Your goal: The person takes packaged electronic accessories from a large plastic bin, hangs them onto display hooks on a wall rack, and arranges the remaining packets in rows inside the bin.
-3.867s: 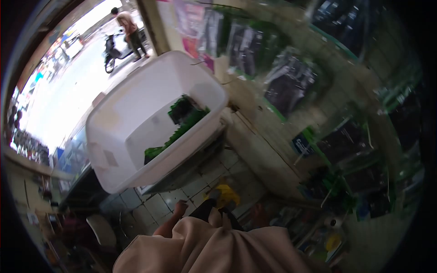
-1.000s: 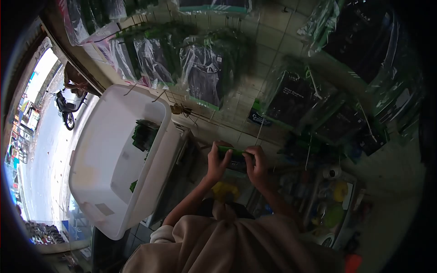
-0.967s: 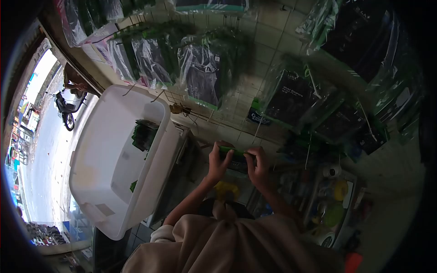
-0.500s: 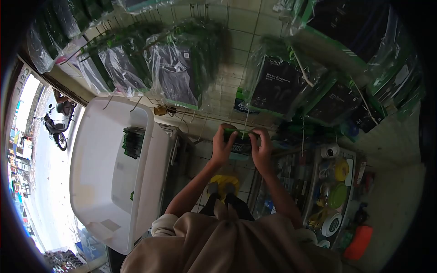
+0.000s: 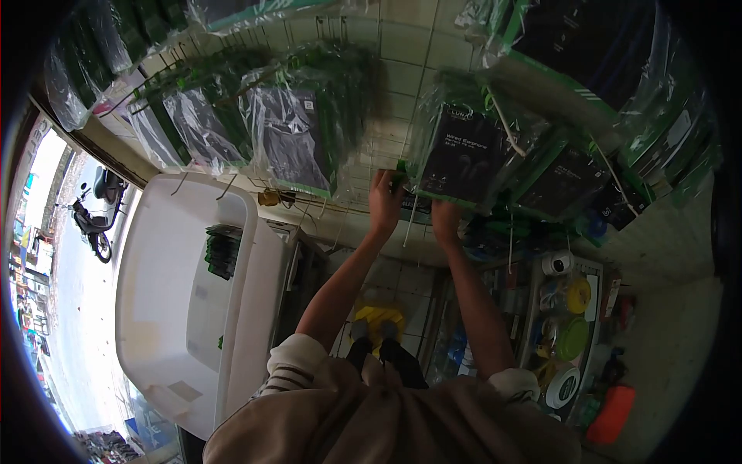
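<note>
A small dark packet (image 5: 418, 213) with pale lettering hangs by the end of a metal wall hook (image 5: 412, 226), partly behind other packs. My left hand (image 5: 386, 203) is at its left edge, with the fingers closed on its green-and-black upper part. At the packet's right side is my right hand (image 5: 446, 220); its fingertips disappear behind a bagged wired earphone pack (image 5: 462, 155), so their grip is hidden.
Bagged dark packs (image 5: 287, 135) hang on hooks at the upper left, more (image 5: 568, 176) at the right. A white plastic tub (image 5: 158, 271) holding several small green packets (image 5: 222, 251) stands left. A counter with tape rolls (image 5: 572, 335) is at lower right.
Both hands have moved up and forward with the small packet, from the hook's outer end toward the wall. My right fingertips have passed behind the earphone pack.
</note>
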### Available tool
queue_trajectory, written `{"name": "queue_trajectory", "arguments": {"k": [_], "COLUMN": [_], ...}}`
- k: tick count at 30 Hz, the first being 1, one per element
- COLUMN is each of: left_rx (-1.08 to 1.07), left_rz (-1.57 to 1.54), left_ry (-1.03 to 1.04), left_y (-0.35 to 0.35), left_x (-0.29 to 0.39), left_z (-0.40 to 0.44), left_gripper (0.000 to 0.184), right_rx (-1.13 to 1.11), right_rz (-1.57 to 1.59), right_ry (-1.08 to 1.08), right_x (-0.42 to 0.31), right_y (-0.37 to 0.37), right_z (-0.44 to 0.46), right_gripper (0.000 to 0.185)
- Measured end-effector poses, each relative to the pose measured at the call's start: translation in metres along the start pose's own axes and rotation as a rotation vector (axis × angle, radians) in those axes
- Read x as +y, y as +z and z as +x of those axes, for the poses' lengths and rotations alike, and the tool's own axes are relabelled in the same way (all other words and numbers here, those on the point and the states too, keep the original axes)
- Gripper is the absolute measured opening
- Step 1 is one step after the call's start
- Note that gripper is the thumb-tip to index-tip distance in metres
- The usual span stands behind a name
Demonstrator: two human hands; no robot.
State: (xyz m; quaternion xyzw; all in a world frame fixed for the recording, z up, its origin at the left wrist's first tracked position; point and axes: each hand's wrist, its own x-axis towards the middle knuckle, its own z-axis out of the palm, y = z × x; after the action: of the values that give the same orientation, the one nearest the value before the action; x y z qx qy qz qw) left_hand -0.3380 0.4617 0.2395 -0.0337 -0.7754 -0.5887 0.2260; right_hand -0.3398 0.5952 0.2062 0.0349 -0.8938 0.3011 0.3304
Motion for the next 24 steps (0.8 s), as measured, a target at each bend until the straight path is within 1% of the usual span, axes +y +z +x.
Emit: {"name": "queue_trajectory", "arguments": {"k": [2,3,4,6,8,9,10,11,12,13,14,15,16,17,18,19,20,21,22,23,24], "left_rx": [0.008,0.015,0.019,0.113,0.158,0.198,0.160,0.126,0.078,0.034,-0.041,-0.139,-0.170,-0.137,-0.205,-0.142,-0.042,0.123,0.287,0.457,0.632], "left_rz": [0.060,0.120,0.120,0.031,0.041,0.047,0.023,-0.001,0.063,0.130,0.073,0.198,0.190,0.249,0.380,0.470,0.473,0.551,0.622,0.529,0.425], "left_ry": [-0.006,-0.013,-0.014,0.058,0.033,0.008,-0.053,-0.116,-0.095,-0.076,-0.249,-0.462,-0.601,-0.742,-0.787,-1.017,-1.155,-1.327,-1.501,-1.509,-1.506], "left_y": [0.004,0.005,0.006,0.003,-0.008,-0.017,-0.028,-0.042,-0.057,-0.075,-0.093,-0.115,-0.137,-0.158,-0.183,-0.202,-0.222,-0.230,-0.240,-0.249,-0.253], "left_x": [-0.003,-0.004,-0.005,-0.007,-0.011,-0.015,-0.023,-0.034,-0.048,-0.064,-0.080,-0.093,-0.103,-0.109,-0.140,-0.114,-0.125,-0.097,-0.063,-0.046,-0.032], "left_z": [0.004,0.005,0.004,-0.003,-0.020,-0.033,-0.052,-0.078,-0.110,-0.148,-0.194,-0.242,-0.294,-0.348,-0.423,-0.456,-0.518,-0.532,-0.543,-0.558,-0.577], "left_gripper": [0.020,0.022,0.022,0.026,0.029,0.032,0.029,0.027,0.027,0.026,0.020,0.016,0.021,0.021,0.023,0.023,0.021,0.020,0.020,0.020,0.020], "right_rx": [0.000,-0.001,-0.035,-0.073,-0.182,-0.035,0.110,0.011,-0.090,-0.196,-0.307,-0.472,-0.641,-0.754,-0.873,-0.984,-1.088,-1.129,-1.252,-1.377,-1.423], "right_rz": [0.055,0.056,0.044,0.038,0.087,0.127,0.171,0.165,0.160,0.212,0.263,0.275,0.284,0.293,0.304,0.233,0.161,0.199,0.178,0.141,0.151], "right_ry": [-0.004,-0.006,0.010,0.019,0.199,0.120,0.042,-0.023,-0.092,-0.069,-0.050,-0.045,-0.047,-0.062,-0.088,-0.157,-0.232,-0.287,-0.279,-0.276,-0.342], "right_x": [-0.001,0.000,0.000,-0.001,-0.007,-0.009,-0.010,-0.014,-0.018,-0.011,0.000,0.005,0.011,0.025,0.041,0.056,0.069,0.080,0.091,0.091,0.080], "right_y": [-0.001,-0.002,-0.002,-0.007,-0.022,-0.025,-0.031,-0.043,-0.057,-0.058,-0.053,-0.056,-0.058,-0.054,-0.047,-0.042,-0.035,-0.023,-0.010,-0.002,0.005], "right_z": [0.006,0.006,0.004,0.000,-0.011,-0.026,-0.046,-0.066,-0.089,-0.124,-0.160,-0.190,-0.217,-0.246,-0.271,-0.289,-0.300,-0.309,-0.317,-0.322,-0.319], "right_gripper": [0.050,0.050,0.050,0.049,0.045,0.041,0.037,0.035,0.033,0.030,0.027,0.024,0.020,0.017,0.015,0.014,0.013,0.013,0.015,0.017,0.017]}}
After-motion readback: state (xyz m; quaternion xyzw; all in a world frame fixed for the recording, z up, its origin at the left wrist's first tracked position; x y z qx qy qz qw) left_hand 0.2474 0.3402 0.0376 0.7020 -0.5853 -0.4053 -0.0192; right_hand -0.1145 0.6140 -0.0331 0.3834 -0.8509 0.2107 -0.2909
